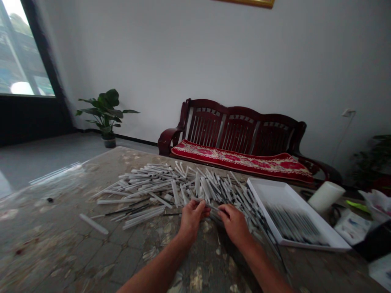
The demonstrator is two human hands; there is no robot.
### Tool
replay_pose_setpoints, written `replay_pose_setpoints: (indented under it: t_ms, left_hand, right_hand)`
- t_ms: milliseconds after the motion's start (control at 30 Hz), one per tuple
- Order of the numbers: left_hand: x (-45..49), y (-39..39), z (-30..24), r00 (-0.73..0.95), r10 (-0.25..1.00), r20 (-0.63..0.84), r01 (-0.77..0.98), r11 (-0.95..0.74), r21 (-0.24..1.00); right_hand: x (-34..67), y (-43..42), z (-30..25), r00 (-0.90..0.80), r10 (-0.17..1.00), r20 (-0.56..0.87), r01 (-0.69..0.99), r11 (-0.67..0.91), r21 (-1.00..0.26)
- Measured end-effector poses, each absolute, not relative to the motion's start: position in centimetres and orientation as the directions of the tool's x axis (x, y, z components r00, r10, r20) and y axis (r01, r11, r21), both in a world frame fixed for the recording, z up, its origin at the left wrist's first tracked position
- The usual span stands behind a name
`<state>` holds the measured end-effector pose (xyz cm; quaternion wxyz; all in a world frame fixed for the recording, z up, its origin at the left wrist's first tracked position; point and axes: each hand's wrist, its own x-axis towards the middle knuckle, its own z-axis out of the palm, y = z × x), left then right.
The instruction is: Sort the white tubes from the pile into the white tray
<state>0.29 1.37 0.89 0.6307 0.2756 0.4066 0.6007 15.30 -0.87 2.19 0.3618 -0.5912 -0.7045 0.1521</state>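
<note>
A large pile of slim whitish tubes and dark pen-like sticks (146, 184) spreads over the table in front of me. My left hand (193, 217) is closed at the near edge of the pile, thumb against fingers. Close to its right, my right hand (234, 224) pinches with thumb and forefinger. One slim pen-like stick (214, 208) runs between the two hands, gripped by both; blur and fingers hide its details. Right of the hands, a shallow white box (284, 188) holds a row of similar thin sticks (295, 221).
A patterned cloth covers the table (100, 260). One loose tube (93, 224) lies left of the pile. Beyond the box stand a white roll (326, 196) and some plastic bags (377, 203). A dark red wooden bench (238, 128) and a potted plant (106, 108) are behind.
</note>
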Motion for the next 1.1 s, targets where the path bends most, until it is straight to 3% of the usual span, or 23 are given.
replay_pose_setpoints:
  t_ms: [133,267,467,600,767,833,1000,1100]
  left_hand:
    - [0.5,1.3,1.0,-0.023,0.99,-0.138,-0.529,0.105,0.842]
    - [0.7,0.9,1.0,-0.022,0.992,-0.121,-0.539,0.09,0.838]
    - [0.6,0.5,1.2,-0.002,0.996,-0.087,-0.53,0.072,0.845]
    - [0.6,0.6,1.4,0.002,0.996,-0.089,-0.525,0.077,0.848]
    - [0.0,1.2,1.6,-0.15,0.979,-0.139,-0.587,0.025,0.809]
    - [-0.3,1.3,1.6,-0.146,0.974,-0.174,-0.632,0.043,0.774]
    - [0.6,0.5,1.6,0.047,0.972,-0.231,-0.717,0.194,0.67]
    - [1.6,-0.5,1.4,0.159,0.956,-0.245,-0.665,0.287,0.69]
  right_hand:
    - [15.6,-0.7,2.3,-0.001,0.983,0.183,0.622,0.143,-0.769]
    - [15.8,-0.6,2.4,0.025,0.998,-0.05,0.377,-0.056,-0.925]
    - [15.6,-1.0,3.2,-0.021,0.962,-0.274,0.099,-0.271,-0.958]
    - [15.9,-1.0,3.5,0.011,0.975,-0.221,0.079,-0.221,-0.972]
    - [17.3,-0.7,3.9,0.061,0.983,-0.173,0.128,-0.18,-0.975]
    - [17.5,-0.6,4.2,0.084,0.983,-0.166,0.033,-0.17,-0.985]
    - [16.1,-0.8,4.4,0.14,0.983,-0.114,-0.349,-0.059,-0.935]
    - [14.9,-1.1,4.1,0.138,0.985,-0.102,-0.377,-0.043,-0.925]
